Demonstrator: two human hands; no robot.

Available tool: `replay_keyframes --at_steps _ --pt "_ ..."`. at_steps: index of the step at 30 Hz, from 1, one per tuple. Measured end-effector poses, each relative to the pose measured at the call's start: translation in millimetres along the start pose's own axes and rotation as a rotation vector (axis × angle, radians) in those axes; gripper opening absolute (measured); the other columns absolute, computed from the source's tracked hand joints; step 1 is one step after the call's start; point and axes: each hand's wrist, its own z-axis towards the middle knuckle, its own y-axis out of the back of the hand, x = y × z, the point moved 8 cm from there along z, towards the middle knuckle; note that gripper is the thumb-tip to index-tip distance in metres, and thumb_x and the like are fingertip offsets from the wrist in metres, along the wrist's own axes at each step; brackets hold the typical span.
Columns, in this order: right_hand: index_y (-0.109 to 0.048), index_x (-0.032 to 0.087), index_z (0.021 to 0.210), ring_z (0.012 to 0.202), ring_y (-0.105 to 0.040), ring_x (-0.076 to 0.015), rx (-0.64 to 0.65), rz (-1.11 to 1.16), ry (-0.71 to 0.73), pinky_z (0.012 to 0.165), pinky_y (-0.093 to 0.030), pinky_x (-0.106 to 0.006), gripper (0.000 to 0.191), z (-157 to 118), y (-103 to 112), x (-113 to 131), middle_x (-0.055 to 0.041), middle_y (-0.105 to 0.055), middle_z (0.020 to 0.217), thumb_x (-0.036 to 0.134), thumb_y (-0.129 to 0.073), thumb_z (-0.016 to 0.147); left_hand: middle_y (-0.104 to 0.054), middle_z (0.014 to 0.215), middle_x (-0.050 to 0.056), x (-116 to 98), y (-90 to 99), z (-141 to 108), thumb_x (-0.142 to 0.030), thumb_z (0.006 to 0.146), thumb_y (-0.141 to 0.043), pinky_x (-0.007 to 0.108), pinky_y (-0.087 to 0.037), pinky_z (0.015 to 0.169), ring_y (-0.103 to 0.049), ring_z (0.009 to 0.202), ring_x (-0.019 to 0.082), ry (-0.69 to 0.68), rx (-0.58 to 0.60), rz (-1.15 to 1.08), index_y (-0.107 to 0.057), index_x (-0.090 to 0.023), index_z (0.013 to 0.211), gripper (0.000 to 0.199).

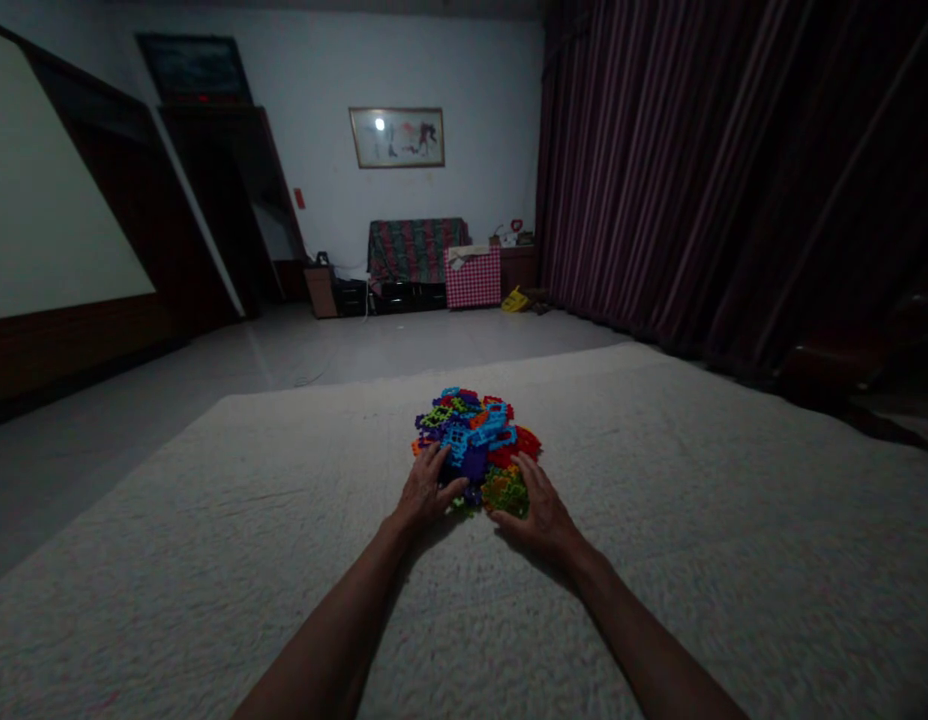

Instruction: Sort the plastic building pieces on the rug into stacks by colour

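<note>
A heap of interlocking plastic building pieces (475,462) in blue, purple, red, orange and green lies on a pale textured cover. My left hand (425,490) rests at the heap's near left side, fingers spread and thumb pointing inward beside dark blue pieces. On the near right, my right hand (543,512) curves loosely around a green and yellow cluster (504,490), its thumb and fingers apart. Both hands appear to touch the heap, with no piece lifted. My fingers and the upper pieces hide some of those underneath.
The pale cover (246,520) spreads widely around the heap. Beyond its far edge lies a grey floor (344,350). A low cabinet under a patterned cloth (415,250) stands against the far wall, near a yellow bag (515,300). Dark purple curtains (644,170) hang at the right.
</note>
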Motion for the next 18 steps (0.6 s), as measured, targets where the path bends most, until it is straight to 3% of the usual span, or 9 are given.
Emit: replay_keyframes --at_steps 9,18 --pt "-0.031 0.022 0.15 0.149 -0.02 -0.0329 0.056 -0.045 -0.014 0.118 -0.024 -0.058 0.085 -9 2 4 -0.0141 -0.029 0.158 0.038 -0.068 0.074 -0.027 0.158 0.021 -7 -9.3 -4 -0.065 0.054 -0.081 0.064 -0.03 0.113 -0.024 0.146 0.043 -0.076 0.216 0.024 -0.04 -0.023 0.148 0.111" --pt "-0.039 0.019 0.146 0.146 -0.027 -0.0362 0.078 -0.055 0.069 0.116 -0.03 -0.06 0.08 -12 -1 5 -0.0168 -0.033 0.156 0.036 -0.067 0.074 -0.027 0.159 0.02 -8 -8.5 -12 -0.071 0.055 -0.077 0.064 -0.031 0.112 -0.025 0.145 0.044 -0.087 0.209 0.068 -0.04 -0.024 0.149 0.112"
